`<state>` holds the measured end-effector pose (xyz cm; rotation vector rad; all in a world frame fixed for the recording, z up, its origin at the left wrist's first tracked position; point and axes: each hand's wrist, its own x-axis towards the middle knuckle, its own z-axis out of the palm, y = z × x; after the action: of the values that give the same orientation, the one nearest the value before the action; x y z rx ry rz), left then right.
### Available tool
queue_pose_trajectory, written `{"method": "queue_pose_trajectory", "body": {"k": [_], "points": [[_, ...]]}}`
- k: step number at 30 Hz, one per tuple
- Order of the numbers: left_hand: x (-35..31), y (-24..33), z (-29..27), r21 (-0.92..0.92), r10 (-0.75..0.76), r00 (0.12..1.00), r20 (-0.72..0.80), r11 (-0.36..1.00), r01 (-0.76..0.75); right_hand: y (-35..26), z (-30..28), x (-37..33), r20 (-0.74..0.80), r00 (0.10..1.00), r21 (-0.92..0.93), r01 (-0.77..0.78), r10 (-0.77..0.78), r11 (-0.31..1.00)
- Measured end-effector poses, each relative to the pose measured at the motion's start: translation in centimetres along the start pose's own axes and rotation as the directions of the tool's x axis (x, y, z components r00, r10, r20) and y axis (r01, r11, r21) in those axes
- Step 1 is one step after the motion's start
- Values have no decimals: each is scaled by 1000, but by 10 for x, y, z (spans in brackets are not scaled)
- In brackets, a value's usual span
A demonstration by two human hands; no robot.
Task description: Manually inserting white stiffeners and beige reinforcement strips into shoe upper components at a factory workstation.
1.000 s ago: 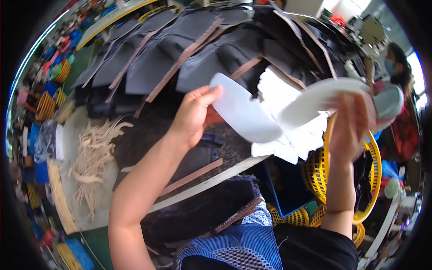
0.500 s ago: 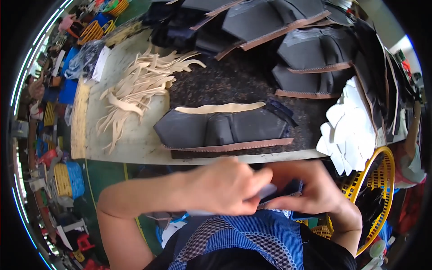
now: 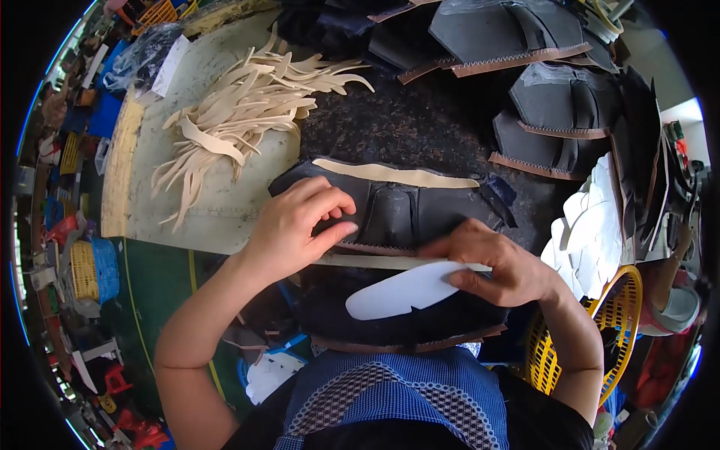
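Observation:
A dark shaped panel (image 3: 390, 217) with a brown stitched edge lies at the table's front, and a beige strip (image 3: 397, 174) runs along its far edge. My left hand (image 3: 304, 217) is over the panel's left part, fingers curved, thumb apart from them, nothing visible in between. Between the thumb and fingers of my right hand (image 3: 487, 262) is a white sole-shaped piece (image 3: 405, 291) with a small notch in its near edge. Below that piece, against my apron, rests another dark panel (image 3: 322, 319) with a brown edge.
Loose beige strips (image 3: 240, 112) are heaped on the table's left. More dark panels (image 3: 502, 34) are stacked at the back and right. A pile of white pieces (image 3: 589, 232) sits at the right edge, above a yellow basket (image 3: 630, 300). Another person is at far right.
My hands, close together before my apron earlier, have separated. The left has moved forward over the panel on the table; the right now shows the white piece plainly, and the lap panel is uncovered.

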<state>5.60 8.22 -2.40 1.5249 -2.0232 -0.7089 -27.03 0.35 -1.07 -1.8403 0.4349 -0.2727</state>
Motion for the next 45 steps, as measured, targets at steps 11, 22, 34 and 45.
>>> {"method": "queue_pose_trajectory", "body": {"k": [11,22,34,45], "points": [[-49,-3,-11,51,329,926,-185,944,-326,-27,-26,-70,-168,981,-117,-117,96,986],[-34,53,-24,-395,-21,941,337,904,161,-47,20,-24,-130,942,281,-263,309,923],[37,-8,-14,-351,-315,925,210,859,372,2,-22,56,-257,867,-98,-463,427,881],[18,20,-25,264,189,981,-36,949,-173,-18,1,24,-456,831,-772,-192,-319,606]]}}
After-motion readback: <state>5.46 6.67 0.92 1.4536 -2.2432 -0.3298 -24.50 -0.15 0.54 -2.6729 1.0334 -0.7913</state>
